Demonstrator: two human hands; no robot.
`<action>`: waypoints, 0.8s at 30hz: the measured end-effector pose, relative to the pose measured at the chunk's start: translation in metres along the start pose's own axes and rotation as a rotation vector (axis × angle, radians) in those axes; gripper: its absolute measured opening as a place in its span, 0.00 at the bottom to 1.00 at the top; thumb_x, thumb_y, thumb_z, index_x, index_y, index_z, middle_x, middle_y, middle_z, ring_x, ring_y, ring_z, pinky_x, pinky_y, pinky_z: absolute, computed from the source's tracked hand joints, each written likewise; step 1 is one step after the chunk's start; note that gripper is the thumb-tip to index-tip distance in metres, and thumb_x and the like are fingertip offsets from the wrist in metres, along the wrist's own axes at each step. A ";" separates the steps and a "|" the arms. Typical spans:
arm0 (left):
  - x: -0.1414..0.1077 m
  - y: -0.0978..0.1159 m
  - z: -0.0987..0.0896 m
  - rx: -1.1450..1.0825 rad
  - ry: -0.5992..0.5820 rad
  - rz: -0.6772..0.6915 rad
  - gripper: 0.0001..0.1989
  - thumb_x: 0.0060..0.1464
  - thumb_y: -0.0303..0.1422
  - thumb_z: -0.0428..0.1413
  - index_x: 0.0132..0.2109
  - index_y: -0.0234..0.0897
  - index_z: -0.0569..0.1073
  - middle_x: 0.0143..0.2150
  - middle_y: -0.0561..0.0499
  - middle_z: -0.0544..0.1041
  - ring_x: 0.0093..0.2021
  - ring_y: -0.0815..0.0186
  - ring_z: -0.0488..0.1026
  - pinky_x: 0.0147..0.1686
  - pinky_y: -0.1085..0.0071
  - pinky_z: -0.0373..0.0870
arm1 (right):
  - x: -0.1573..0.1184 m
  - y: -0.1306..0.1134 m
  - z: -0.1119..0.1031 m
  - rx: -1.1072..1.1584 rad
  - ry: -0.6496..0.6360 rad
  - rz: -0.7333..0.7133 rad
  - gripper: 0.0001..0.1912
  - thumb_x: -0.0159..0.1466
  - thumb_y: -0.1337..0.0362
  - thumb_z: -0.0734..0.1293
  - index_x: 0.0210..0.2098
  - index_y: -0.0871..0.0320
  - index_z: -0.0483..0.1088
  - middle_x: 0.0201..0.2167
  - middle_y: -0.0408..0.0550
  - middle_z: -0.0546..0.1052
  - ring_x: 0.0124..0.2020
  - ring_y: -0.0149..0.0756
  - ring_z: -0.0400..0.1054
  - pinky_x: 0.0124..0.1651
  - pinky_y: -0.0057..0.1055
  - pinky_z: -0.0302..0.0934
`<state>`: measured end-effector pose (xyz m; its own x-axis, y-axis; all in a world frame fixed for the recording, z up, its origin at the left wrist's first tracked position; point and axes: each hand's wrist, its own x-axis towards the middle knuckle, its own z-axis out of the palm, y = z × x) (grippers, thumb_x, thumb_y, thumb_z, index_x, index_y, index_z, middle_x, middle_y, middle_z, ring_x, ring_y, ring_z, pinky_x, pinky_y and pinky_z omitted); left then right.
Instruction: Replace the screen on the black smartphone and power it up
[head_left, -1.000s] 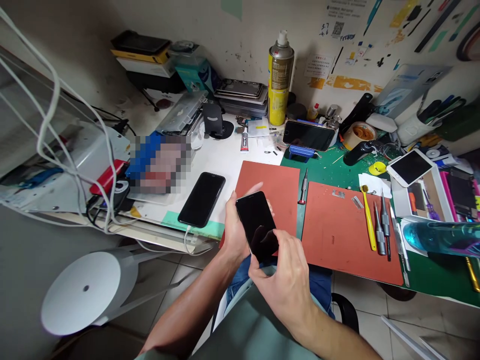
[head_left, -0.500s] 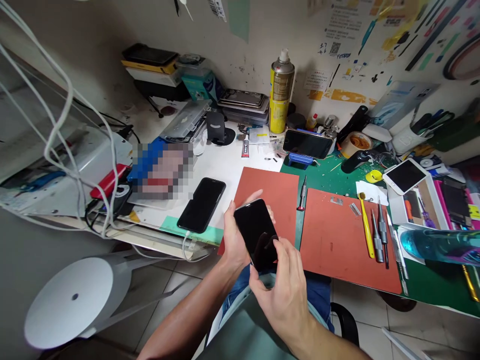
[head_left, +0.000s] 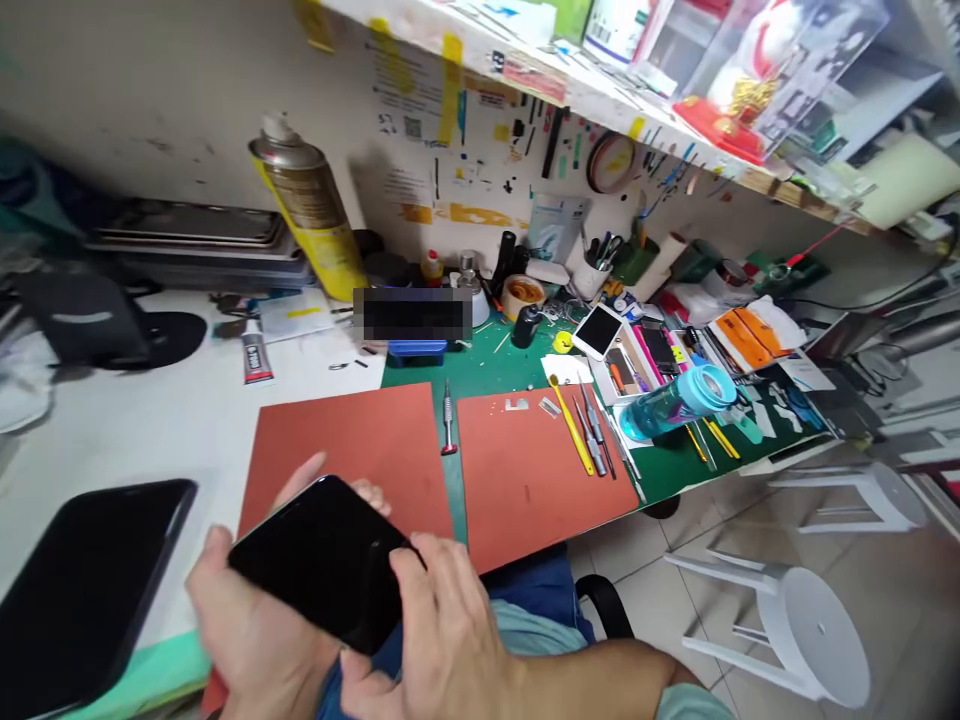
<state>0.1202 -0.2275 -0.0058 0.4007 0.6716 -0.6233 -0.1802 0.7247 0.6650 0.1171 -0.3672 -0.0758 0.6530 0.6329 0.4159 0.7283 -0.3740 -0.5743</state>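
Note:
A black smartphone (head_left: 322,560) with a dark screen is held in both hands above the near edge of the bench. My left hand (head_left: 255,620) wraps around it from beneath and the left side, thumb along one edge and fingertips showing past the far edge. My right hand (head_left: 442,620) grips the phone's lower right end, with fingertips on the screen side and the thumb at the bottom edge. Another black phone (head_left: 97,590) lies face up on the white bench top to the left. A reddish-brown mat (head_left: 337,430) lies beyond the held phone.
A second reddish mat (head_left: 525,510) carries a yellow brush (head_left: 574,430) and several slim tools. A screwdriver (head_left: 448,420) lies between the mats. A yellow spray can (head_left: 315,210) stands at the back, a blue bottle (head_left: 675,405) lies right. Overhead runs a shelf (head_left: 540,70); white stools (head_left: 814,630) stand right.
My view has swung to the right, bringing the shelf and stools into sight. Both hands keep hold of the phone, which now appears larger and turned more sideways.

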 end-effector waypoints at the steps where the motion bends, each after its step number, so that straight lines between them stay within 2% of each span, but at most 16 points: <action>1: 0.000 0.000 0.001 0.012 -0.017 0.001 0.30 0.68 0.52 0.38 0.50 0.54 0.84 0.35 0.48 0.85 0.38 0.53 0.80 0.32 0.57 0.83 | 0.000 0.000 0.000 -0.004 0.014 0.004 0.41 0.61 0.56 0.73 0.69 0.65 0.63 0.58 0.67 0.77 0.57 0.62 0.76 0.61 0.54 0.77; 8: 0.005 -0.004 0.002 -0.021 0.049 0.006 0.29 0.63 0.55 0.46 0.55 0.49 0.83 0.37 0.46 0.84 0.38 0.54 0.81 0.30 0.60 0.85 | 0.006 -0.003 0.000 -0.041 0.130 0.007 0.37 0.60 0.55 0.73 0.64 0.65 0.68 0.55 0.63 0.79 0.52 0.59 0.77 0.56 0.52 0.80; 13: 0.011 -0.010 0.000 -0.048 0.018 0.014 0.31 0.64 0.55 0.43 0.57 0.47 0.82 0.38 0.43 0.84 0.37 0.53 0.81 0.31 0.58 0.84 | 0.007 0.002 -0.007 -0.030 0.095 -0.027 0.36 0.62 0.55 0.72 0.65 0.66 0.67 0.54 0.65 0.79 0.53 0.59 0.77 0.56 0.52 0.80; 15: 0.012 -0.015 -0.002 -0.081 -0.038 0.032 0.32 0.64 0.55 0.43 0.57 0.44 0.81 0.36 0.42 0.83 0.35 0.53 0.80 0.30 0.58 0.83 | 0.006 0.002 -0.014 -0.033 0.062 -0.046 0.35 0.64 0.57 0.71 0.66 0.68 0.66 0.56 0.67 0.78 0.55 0.59 0.76 0.56 0.54 0.80; 19: 0.010 -0.024 -0.010 -0.144 -0.246 0.100 0.31 0.64 0.56 0.50 0.59 0.40 0.78 0.36 0.42 0.81 0.34 0.54 0.79 0.33 0.59 0.81 | 0.002 0.004 -0.024 -0.040 0.024 -0.069 0.32 0.67 0.62 0.70 0.68 0.69 0.64 0.59 0.70 0.76 0.60 0.61 0.74 0.57 0.57 0.79; 24: 0.008 -0.027 -0.015 -0.195 -0.326 0.164 0.29 0.68 0.56 0.49 0.60 0.39 0.76 0.36 0.44 0.80 0.35 0.58 0.77 0.35 0.65 0.77 | -0.002 0.007 -0.022 0.001 0.021 -0.088 0.31 0.70 0.63 0.69 0.69 0.67 0.63 0.61 0.68 0.76 0.61 0.60 0.72 0.57 0.58 0.79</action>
<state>0.1150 -0.2392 -0.0345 0.6102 0.7192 -0.3323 -0.4197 0.6492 0.6343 0.1251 -0.3855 -0.0652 0.5908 0.6492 0.4790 0.7827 -0.3173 -0.5354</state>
